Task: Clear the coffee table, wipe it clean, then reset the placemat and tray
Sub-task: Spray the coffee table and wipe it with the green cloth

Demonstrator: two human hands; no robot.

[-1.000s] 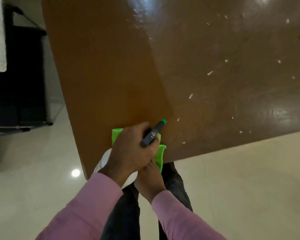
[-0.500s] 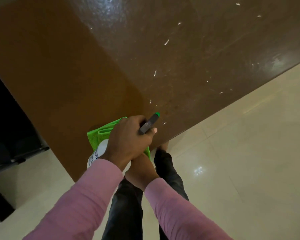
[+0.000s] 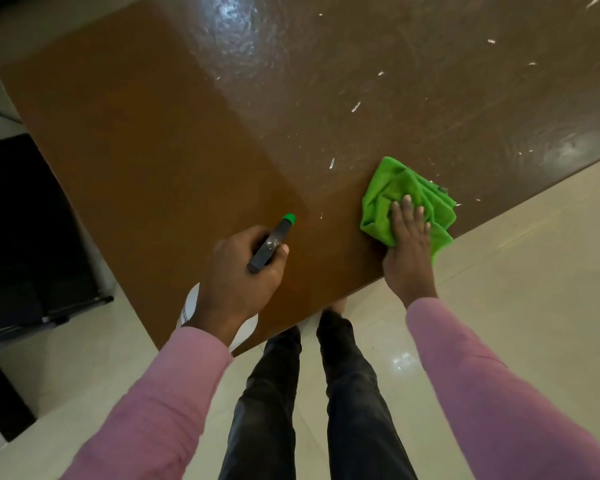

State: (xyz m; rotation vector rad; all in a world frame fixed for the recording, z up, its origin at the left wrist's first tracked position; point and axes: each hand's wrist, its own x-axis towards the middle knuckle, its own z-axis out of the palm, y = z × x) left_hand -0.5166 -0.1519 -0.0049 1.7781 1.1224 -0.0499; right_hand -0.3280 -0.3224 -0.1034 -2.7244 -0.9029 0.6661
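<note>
The brown coffee table [image 3: 160, 140] fills the upper part of the head view, its right half darker, shiny and dotted with several white crumbs [image 3: 355, 106]. My left hand [image 3: 238, 282] is shut on a spray bottle [image 3: 271, 244] with a dark head and green nozzle tip, held over the table's near corner; its white body shows below my wrist. My right hand [image 3: 407, 244] presses flat on a crumpled green cloth [image 3: 406, 192] near the table's near edge, fingers spread over it.
Pale tiled floor [image 3: 516, 289] lies to the right and below the table. A black piece of furniture [image 3: 32, 237] stands on the left, close to the table's left edge. My legs in dark trousers [image 3: 312, 393] stand at the table's near corner.
My right hand has come out from under my left and carried the green cloth to the right along the near edge. My left hand still holds the spray bottle. The view has tilted.
</note>
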